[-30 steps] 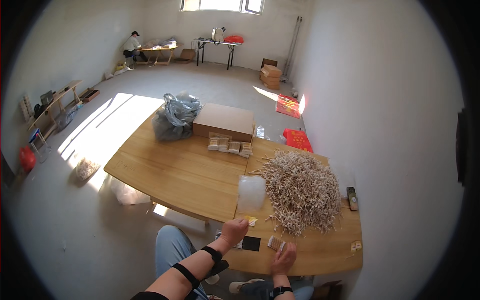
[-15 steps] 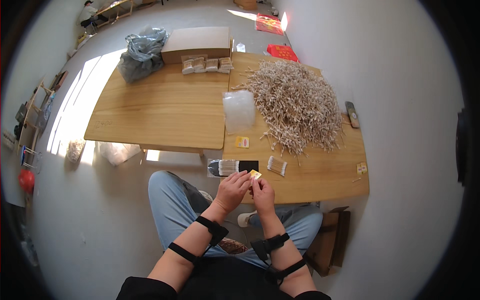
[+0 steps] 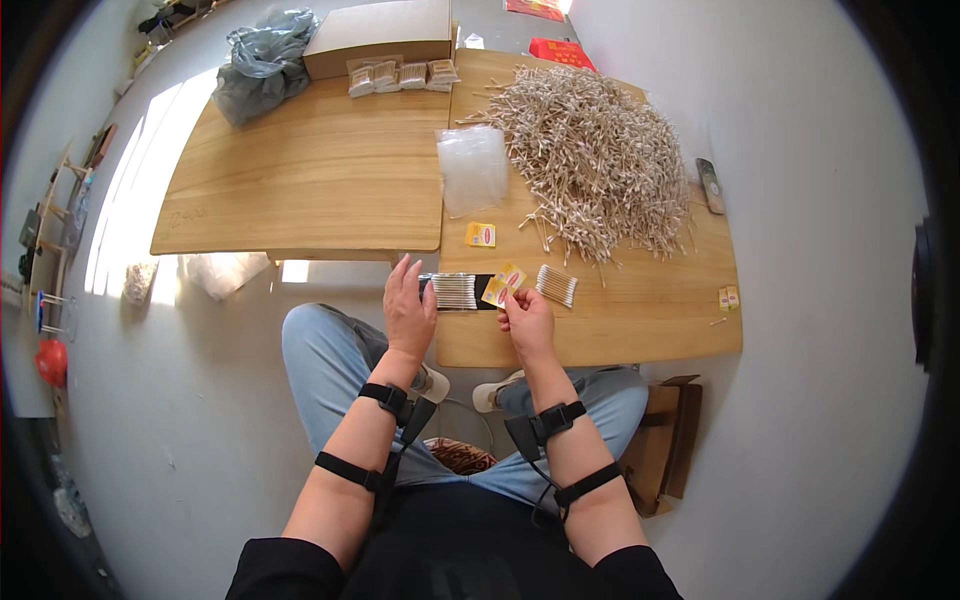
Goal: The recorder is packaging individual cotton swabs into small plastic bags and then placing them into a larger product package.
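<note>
My right hand (image 3: 528, 322) pinches a small yellow-and-white card (image 3: 497, 291); it looks folded, or like two overlapping cards, and I cannot tell which. The card hangs over the right end of a black strip (image 3: 483, 300). A row of cotton swabs (image 3: 455, 291) lies side by side on that strip. My left hand (image 3: 408, 312) is at the strip's left end, fingers stretched out and holding nothing; whether its thumb touches the strip is unclear. Just right of the card sits a small bundle of swabs (image 3: 556, 286).
Loose cotton swabs form a large heap (image 3: 600, 165) at the back right. Clear plastic bags (image 3: 472, 170) and a stack of yellow cards (image 3: 481, 235) lie left of it. Farther back are packed swabs (image 3: 402, 78), a cardboard box (image 3: 380, 35) and a grey plastic bag (image 3: 265, 65).
My hands have come apart: the left moved left and spread its fingers, while the right keeps the card. More of the card shows. The view has tilted, so the table sits higher in it.
</note>
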{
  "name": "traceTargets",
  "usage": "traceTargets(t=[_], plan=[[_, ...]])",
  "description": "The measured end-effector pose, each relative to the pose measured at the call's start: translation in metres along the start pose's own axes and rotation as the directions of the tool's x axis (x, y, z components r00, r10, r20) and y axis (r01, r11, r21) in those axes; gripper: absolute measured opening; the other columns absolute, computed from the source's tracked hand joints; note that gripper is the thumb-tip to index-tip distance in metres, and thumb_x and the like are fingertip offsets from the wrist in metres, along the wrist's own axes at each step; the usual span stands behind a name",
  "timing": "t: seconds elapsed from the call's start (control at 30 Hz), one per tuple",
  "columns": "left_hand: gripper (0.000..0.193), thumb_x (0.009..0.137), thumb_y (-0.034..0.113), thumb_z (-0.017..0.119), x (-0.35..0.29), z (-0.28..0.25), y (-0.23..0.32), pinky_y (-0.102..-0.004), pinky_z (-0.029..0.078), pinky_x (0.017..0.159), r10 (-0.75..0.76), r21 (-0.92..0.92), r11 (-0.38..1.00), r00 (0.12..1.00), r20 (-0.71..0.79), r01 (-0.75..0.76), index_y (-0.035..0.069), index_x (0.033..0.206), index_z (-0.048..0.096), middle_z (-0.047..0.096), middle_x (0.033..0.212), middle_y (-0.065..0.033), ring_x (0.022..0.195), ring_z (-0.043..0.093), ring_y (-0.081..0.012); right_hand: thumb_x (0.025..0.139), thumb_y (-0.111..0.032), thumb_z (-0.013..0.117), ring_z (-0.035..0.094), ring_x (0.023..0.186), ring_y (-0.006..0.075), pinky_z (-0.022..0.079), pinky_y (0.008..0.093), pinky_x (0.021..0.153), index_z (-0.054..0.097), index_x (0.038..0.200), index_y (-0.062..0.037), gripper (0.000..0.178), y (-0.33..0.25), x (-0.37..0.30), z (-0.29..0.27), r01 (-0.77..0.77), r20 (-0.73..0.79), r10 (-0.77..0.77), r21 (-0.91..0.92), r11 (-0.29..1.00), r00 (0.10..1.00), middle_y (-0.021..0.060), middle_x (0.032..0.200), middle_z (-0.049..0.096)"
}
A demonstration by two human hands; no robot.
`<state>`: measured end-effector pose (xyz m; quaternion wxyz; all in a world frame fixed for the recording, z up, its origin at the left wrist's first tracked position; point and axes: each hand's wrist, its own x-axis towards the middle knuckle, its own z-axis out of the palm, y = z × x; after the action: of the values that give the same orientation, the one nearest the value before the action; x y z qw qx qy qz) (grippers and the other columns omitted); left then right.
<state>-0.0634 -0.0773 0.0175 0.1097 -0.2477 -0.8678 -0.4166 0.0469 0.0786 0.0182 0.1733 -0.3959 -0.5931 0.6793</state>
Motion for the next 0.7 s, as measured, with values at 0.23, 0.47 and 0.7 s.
traceTargets(t=[0.23,0.47,0.7], plan=[[0.037,0.086,0.012,0.062,-0.005,0.013,0.003,-0.0439,0.039,0.105,-0.001,-0.057,0.998,0.999,0.052,0.004,0.0,0.121,0.058,0.051,0.135,-0.0191,0.124,0.048,-0.0363,0.092,-0.02,0.065,0.06,0.055,0.0096,0.047,0.0226,0.045,0.059,0.088,0.0003,0.022,-0.027,0.057,0.013,-0.031,0.069,0.044,-0.171,0.985,0.997,0.0054,0.073,0.063],[0.041,0.09,0.021,0.061,-0.009,0.023,-0.011,-0.045,0.037,0.105,-0.105,-0.006,0.994,0.994,-0.013,0.105,-0.001,0.125,0.052,0.051,0.13,-0.0218,0.122,0.048,-0.037,0.088,-0.013,0.068,0.062,0.052,0.0132,0.05,0.0266,0.043,0.059,0.094,0.001,0.018,-0.042,0.091,0.022,-0.047,0.115,0.096,-0.372,0.927,0.989,0.0065,0.074,0.064],[0.052,0.092,0.039,0.062,0.0,0.035,-0.02,-0.0443,0.04,0.099,-0.318,-0.042,0.947,0.948,0.011,0.318,-0.002,0.121,0.05,0.056,0.114,-0.0221,0.111,0.051,-0.0376,0.088,-0.007,0.066,0.061,0.054,0.0119,0.049,0.0256,0.044,0.051,0.107,0.001,0.026,-0.032,0.062,0.007,-0.007,0.09,0.036,-0.298,0.955,0.995,0.0069,0.072,0.063]])
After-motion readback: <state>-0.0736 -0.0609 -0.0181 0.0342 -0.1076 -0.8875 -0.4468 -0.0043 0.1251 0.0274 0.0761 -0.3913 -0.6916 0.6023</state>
